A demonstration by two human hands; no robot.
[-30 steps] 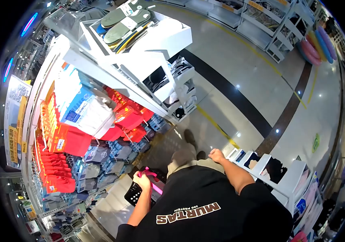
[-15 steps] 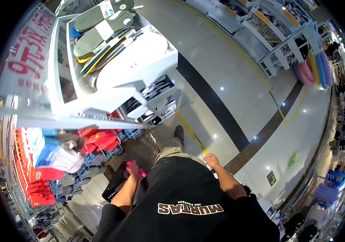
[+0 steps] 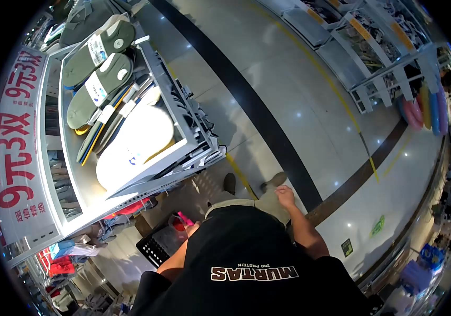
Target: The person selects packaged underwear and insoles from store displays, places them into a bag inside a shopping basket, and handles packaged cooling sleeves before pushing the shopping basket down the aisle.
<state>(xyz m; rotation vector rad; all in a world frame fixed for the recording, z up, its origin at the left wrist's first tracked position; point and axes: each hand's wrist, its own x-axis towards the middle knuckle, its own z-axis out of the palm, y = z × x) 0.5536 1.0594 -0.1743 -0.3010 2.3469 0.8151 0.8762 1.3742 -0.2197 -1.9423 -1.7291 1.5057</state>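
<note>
My left hand [image 3: 192,229] is closed on the pink handle [image 3: 184,218] of a black basket [image 3: 152,247], low at the left of my body. Part of this hand is hidden by my black shirt. Inside the basket something red shows, too small to tell. My right hand [image 3: 286,196] hangs out to the right over the floor, its fingers curled together; whether they hold anything is too small to make out. Green insoles [image 3: 84,102] with white labels lie in a white shelf tray [image 3: 180,149] ahead on the left, beside white insoles [image 3: 142,145].
A red-lettered sign [image 3: 16,158] edges the shelf at the left. White display racks [image 3: 365,97] stand at the upper right, with coloured rings [image 3: 424,108] hanging there. A dark stripe [image 3: 257,108] crosses the tiled floor. Red packs [image 3: 59,265] hang at the lower left.
The insole shelf now sits lower and further left in view, and its sign shows more fully. My right hand has moved slightly up and right. A second shoe has come into sight.
</note>
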